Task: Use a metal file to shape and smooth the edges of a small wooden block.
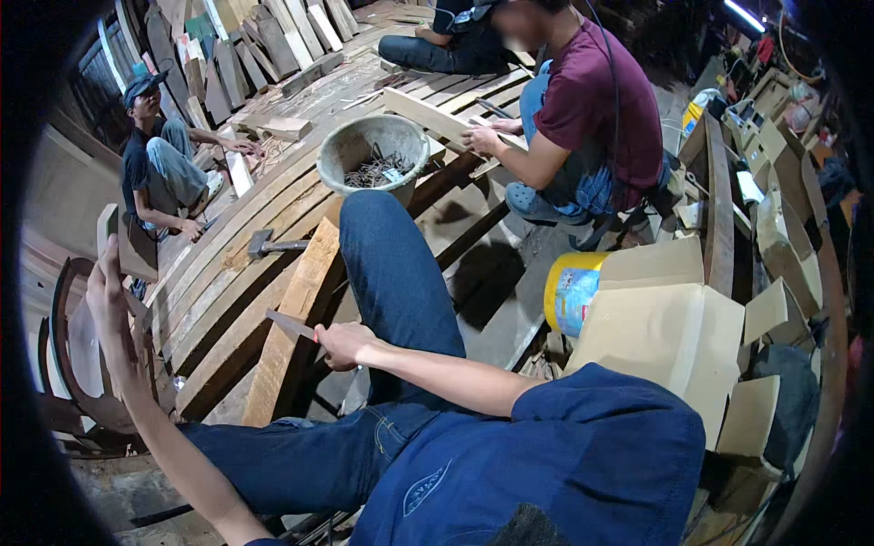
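Observation:
My left hand is raised at the far left, its fingers closed on a small flat wooden piece that sticks up past them. The part of that piece inside the hand is hidden. In front of my bent knee, my right hand grips a knife. Its pale blade points left, with a bit of red where it meets the fingers. Beneath the blade runs a rough timber beam. A hammer lies on the planks beyond it.
A bucket of nails stands past my knee. Curved wooden ribs and planks have dark gaps between them. A yellow tub and an open cardboard box sit at right. Three people sit or crouch ahead, one handling a board.

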